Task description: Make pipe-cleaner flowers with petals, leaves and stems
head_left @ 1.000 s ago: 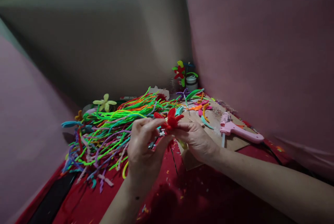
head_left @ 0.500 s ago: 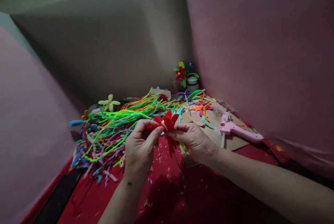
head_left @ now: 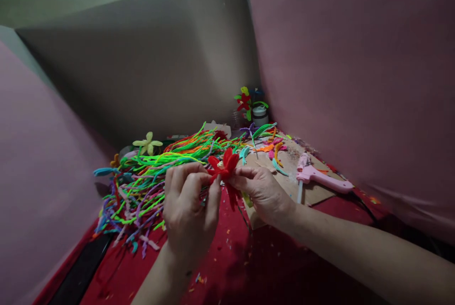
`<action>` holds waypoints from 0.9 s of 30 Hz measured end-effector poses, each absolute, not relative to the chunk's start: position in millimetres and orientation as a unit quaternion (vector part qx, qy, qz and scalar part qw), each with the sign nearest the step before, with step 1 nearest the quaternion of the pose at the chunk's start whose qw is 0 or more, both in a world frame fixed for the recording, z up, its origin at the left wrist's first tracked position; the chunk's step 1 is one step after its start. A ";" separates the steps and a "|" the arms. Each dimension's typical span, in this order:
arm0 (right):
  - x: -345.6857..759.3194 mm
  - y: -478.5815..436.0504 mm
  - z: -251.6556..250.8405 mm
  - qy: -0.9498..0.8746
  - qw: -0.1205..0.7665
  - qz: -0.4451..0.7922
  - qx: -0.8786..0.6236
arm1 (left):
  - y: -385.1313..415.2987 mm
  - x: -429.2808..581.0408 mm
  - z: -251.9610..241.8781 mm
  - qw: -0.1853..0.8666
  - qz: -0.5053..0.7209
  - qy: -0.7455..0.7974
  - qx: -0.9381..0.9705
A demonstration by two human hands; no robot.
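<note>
A red fuzzy flower [head_left: 227, 165], made of pipe cleaner, with a pale centre and a dark thin stem hanging below it, is held between both hands over the red cloth. My left hand [head_left: 190, 200] pinches a petal at the flower's left side, its fingers bent. On the other side, my right hand [head_left: 261, 189] grips the flower near its base with thumb and fingertips. Part of the base is hidden behind the fingers. A yellow-green piece [head_left: 248, 199] shows just under my right fingers.
A heap of coloured pipe cleaners [head_left: 152, 177] lies to the left, with a yellow flower [head_left: 148, 143] on it. A pink glue gun [head_left: 323, 178] rests on brown cardboard [head_left: 284, 184] at right. Finished flowers [head_left: 244, 102] stand by a white-lidded jar [head_left: 260, 116] at the back.
My left hand has turned, its fingers shifting from the front of the flower to its left petal. The right hand keeps its grip. The whole view has shifted slightly.
</note>
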State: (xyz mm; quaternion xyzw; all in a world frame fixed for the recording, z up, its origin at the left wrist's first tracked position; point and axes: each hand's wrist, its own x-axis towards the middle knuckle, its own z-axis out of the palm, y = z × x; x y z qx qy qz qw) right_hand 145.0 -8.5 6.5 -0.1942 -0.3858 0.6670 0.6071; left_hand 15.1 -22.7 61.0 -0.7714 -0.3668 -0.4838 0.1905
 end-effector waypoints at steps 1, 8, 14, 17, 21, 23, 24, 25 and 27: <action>145.3 -8.8 7.1 -0.396 0.610 0.659 -0.193 | -23.2 15.8 60.0 0.187 -0.487 -0.378 -0.765; 147.6 -14.9 14.2 -0.473 0.629 0.578 -0.216 | -25.8 12.8 71.9 0.079 -0.449 -0.438 -0.775; 146.6 -14.3 10.1 -0.527 0.634 0.494 -0.279 | -39.4 19.6 83.7 0.210 -0.375 -0.383 -0.818; 146.3 -15.2 8.1 -0.569 0.637 0.414 -0.315 | -39.5 24.8 84.7 0.268 -0.341 -0.375 -0.820; 144.9 -18.5 9.9 -0.613 0.645 0.280 -0.360 | -36.8 31.5 85.3 0.342 -0.293 -0.372 -0.812; 143.4 -20.8 11.7 -0.639 0.645 0.203 -0.367 | -36.4 37.2 87.0 0.363 -0.278 -0.379 -0.804; 142.7 -22.1 12.7 -0.651 0.645 0.164 -0.364 | -36.6 40.7 88.1 0.368 -0.277 -0.385 -0.800; 142.0 -23.4 13.7 -0.662 0.645 0.128 -0.359 | -36.9 44.4 89.1 0.371 -0.280 -0.392 -0.794; 141.6 -26.0 16.0 -0.680 0.641 0.083 -0.347 | -38.7 51.1 90.6 0.375 -0.283 -0.408 -0.783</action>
